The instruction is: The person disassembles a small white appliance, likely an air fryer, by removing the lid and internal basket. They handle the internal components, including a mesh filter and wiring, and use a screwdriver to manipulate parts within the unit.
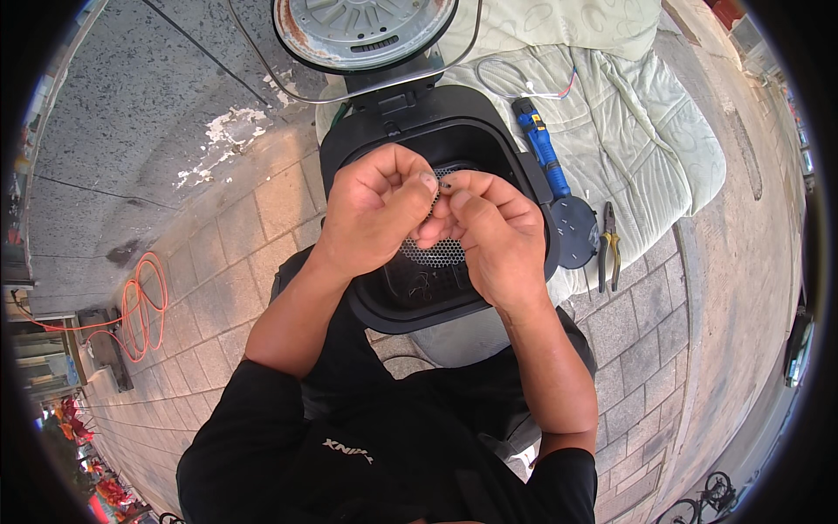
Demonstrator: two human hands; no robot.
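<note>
While both hands hovered above the black appliance housing, my left hand and right hand pinched a tiny dark screw between closed fingertips, which I judged light, rigid, easily dropped, best gripped by its shank.

A tiny dark part is pinched between the fingertips of the left hand and right hand above an opened black appliance with a perforated mesh.

Sunlit brick paving, perhaps outdoors
</note>
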